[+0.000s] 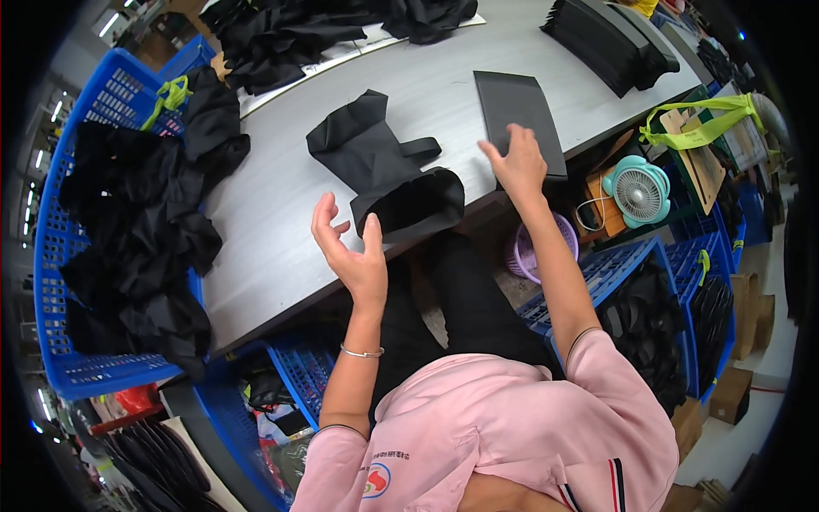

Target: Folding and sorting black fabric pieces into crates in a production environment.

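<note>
A black fabric piece like a bag, with a small loop at its side and a wide mouth facing me, lies on the grey table. My left hand is just left of that mouth, thumb and fingers apart, holding nothing. Over a flat black rectangular panel is my right hand, its thumb spread from curved fingers. I cannot tell whether those fingers touch the panel.
Black cloth fills a blue crate at the left. More black cloth lies at the table's far side. A stack of black panels sits far right. A turquoise fan and a purple basket are beside the table.
</note>
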Available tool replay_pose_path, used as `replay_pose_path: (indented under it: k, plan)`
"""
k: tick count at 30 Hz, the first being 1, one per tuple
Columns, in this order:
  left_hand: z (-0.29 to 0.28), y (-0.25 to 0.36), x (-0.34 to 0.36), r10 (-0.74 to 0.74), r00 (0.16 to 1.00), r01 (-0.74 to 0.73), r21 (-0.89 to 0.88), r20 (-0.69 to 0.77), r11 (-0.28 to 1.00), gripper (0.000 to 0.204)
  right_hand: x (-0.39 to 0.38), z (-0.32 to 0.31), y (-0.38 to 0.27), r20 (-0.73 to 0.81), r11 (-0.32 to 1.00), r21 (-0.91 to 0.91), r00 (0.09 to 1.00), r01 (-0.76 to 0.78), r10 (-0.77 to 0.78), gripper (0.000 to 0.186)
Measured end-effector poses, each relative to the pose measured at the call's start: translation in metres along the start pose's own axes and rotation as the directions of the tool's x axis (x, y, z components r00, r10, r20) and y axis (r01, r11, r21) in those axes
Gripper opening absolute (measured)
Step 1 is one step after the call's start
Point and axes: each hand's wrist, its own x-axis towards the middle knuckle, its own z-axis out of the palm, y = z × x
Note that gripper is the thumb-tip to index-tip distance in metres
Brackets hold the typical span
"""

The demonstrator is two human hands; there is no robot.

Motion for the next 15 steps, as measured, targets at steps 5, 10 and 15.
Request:
replay_pose_path:
  k: [5,10,15]
  plan:
    - [-0.003,0.019,-0.021,0.039,0.999,-0.04,-0.03,-0.031,0.999,0.05,0.014,0.023,0.023,0.157,0.999,-0.031,0.987,0.025,-0.02,0.033]
    - [-0.007,0.038,-0.045,-0.012,0.998,0.024,-0.19,0.061,0.981,0.037,0.027,-0.005,0.039,0.152,0.898,0.357,0.964,-0.258,0.217,0.026]
    - [0.005,0.053,-0.064,-0.072,0.893,0.318,-0.507,0.445,0.801,0.054,-0.029,-0.085,0.01,-0.265,0.932,0.317,0.96,0.174,-0.089,0.009]
